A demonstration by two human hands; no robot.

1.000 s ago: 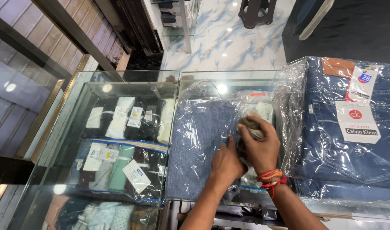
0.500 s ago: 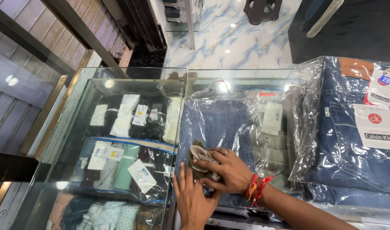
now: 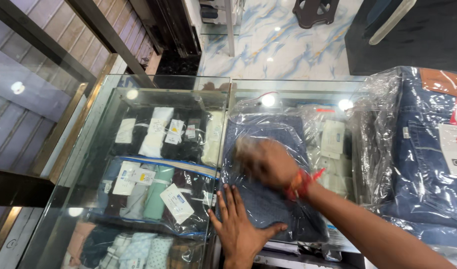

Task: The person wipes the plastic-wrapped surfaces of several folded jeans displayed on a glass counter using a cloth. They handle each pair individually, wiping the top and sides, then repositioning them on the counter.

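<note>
A folded blue garment in a clear plastic bag lies on the glass counter. My left hand rests flat on the bag's near left corner, fingers spread and holding nothing. My right hand is blurred with motion over the middle of the bag, and its fingers cannot be made out. A red thread band sits on that wrist.
A stack of blue jeans in plastic stands at the right. A pale bagged garment lies beside the blue one. Under the glass lie tagged packets of folded clothes. Marble floor and a dark stool lie beyond.
My right hand has swept from the bag's far right to its near left and now back up over its middle. My left hand has settled flat at the near corner.
</note>
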